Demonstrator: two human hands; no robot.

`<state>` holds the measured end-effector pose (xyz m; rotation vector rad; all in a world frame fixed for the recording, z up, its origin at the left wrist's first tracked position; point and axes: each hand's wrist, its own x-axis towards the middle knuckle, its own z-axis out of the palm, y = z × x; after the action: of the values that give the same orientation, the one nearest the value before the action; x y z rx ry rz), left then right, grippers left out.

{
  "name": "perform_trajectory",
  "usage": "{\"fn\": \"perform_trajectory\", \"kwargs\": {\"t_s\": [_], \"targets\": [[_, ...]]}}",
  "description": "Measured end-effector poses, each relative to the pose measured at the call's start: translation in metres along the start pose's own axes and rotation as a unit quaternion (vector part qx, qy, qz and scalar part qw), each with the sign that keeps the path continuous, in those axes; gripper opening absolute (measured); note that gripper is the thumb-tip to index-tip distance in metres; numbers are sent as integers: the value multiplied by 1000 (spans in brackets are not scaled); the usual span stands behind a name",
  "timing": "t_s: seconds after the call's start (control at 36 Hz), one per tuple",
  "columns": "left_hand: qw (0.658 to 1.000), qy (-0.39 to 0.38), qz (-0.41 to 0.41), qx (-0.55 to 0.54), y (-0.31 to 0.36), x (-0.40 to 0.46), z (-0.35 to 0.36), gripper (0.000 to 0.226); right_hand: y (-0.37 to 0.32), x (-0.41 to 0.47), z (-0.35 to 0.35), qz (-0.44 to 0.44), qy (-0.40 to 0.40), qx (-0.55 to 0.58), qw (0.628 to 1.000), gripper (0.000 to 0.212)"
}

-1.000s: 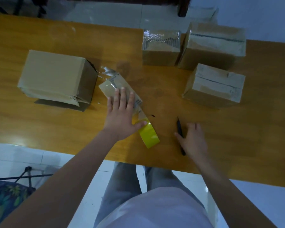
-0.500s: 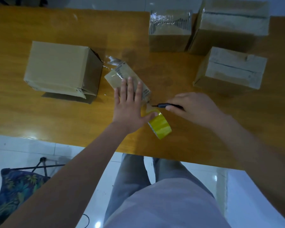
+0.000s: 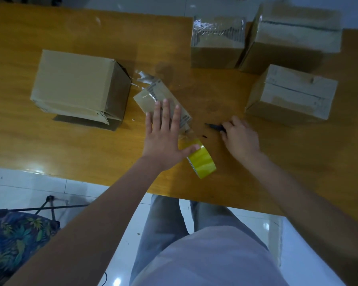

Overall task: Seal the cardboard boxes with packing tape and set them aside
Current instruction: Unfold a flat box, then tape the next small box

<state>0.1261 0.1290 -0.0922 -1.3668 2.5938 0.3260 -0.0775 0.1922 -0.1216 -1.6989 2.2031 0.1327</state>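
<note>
Flat, fingers spread, left hand [image 3: 163, 137] pins the flap [image 3: 153, 98]; right hand [image 3: 241, 139] pinches the cutter [image 3: 215, 126], just right of the tape [image 3: 201, 159].

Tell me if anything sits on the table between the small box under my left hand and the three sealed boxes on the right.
Nothing visible blocks it. The left hand presses flat on the small box; bare table lies between it and the sealed boxes. The right hand with the black cutter sits nearer you, off that path.
</note>
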Motion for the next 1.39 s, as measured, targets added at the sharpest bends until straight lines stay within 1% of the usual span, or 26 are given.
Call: {"fn": "perform_trajectory", "kwargs": {"t_s": [0.03, 0.06, 0.08, 0.11, 0.14, 0.19, 0.25, 0.28, 0.31, 0.39, 0.53, 0.58, 0.67, 0.81, 0.89, 0.92, 0.94, 1.0, 1.03, 1.06, 1.14, 1.17, 1.25, 1.33, 1.39], "targets": [[1000, -1, 0, -1, 0, 0, 0, 111, -3, -2, 4, 12, 16, 7, 1000, 36], [1000, -1, -1, 0, -1, 1, 0, 112, -8, -4, 7, 15, 41, 38, 998, 39], [1000, -2, -2, 1, -1, 1, -1, 112, -14, -5, 7, 13, 61, 103, 993, 41], [1000, -3, -2, 2, 0, 0, -1, 113, -22, -6, 5, 11, 66, 194, 979, 41], [1000, -4, -3, 2, 0, 0, -2, 114, -30, -6, 3, 13, 48, 292, 955, 38], [1000, -4, -1, 0, 1, 0, -1, 114, -43, -4, -3, 26, -55, 445, 893, 29], [1000, -1, 3, -6, 1, 0, -2, 114, -50, -2, -5, 31, -164, 548, 820, 24], [1000, -1, 6, -10, 1, 0, -2, 114, -52, -1, -6, 30, -192, 576, 794, 22], [1000, 0, 7, -18, 0, 0, -2, 114, -52, -1, -5, 26, -202, 589, 782, 20], [999, 9, 3, -43, 0, -1, -3, 110, -49, -4, 1, 35, -198, 617, 761, 15], [999, 16, -4, -33, 3, -1, 0, 111, -44, -10, 8, 43, -205, 627, 750, 19], [999, 22, -2, -34, 3, -1, 1, 110, -46, -11, 8, 44, -195, 633, 748, 21], [998, 31, 1, -48, 2, -1, 1, 103, -50, -11, 12, 63, -180, 642, 743, 30], [997, 39, 1, -72, 1, -1, 2, 94, -54, -12, 14, 105, -187, 655, 725, 36], [997, 43, 2, -69, 0, 0, 4, 86, -54, -13, 12, 117, -197, 671, 705, 52], [997, 45, 2, -67, 0, 0, 5, 82, -53, -13, 11, 115, -198, 675, 702, 54], [997, 49, 2, -62, -1, 0, 6, 79, -53, -14, 10, 109, -197, 681, 697, 53], [997, 52, -3, -49, 0, 1, 7, 74, -52, -16, 8, 80, -199, 705, 676, 48], [998, 51, -8, -43, 0, 1, 8, 74, -52, -17, 9, 65, -200, 715, 667, 40], [998, 52, -11, -38, 1, 2, 9, 73, -53, -18, 8, 49, -200, 718, 665, 31], [997, 61, -13, -38, 2, 2, 10, 71, -54, -20, 11, 24, -188, 704, 684, 10], [997, 62, -13, -43, 2, 2, 10, 70, -54, -19, 11, 27, -177, 703, 689, 8], [996, 63, -22, -65, 2, 4, 7, 67, -55, -16, 9, 30, -144, 698, 700, 16], [994, 87, -25, -68, 2, 6, 9, 61, -53, -16, 8, 15, -138, 678, 722, 13], [992, 110, -24, -57, 2, 7, 15, 58, -50, -19, 7, 3, -139, 671, 729, 13]]}}
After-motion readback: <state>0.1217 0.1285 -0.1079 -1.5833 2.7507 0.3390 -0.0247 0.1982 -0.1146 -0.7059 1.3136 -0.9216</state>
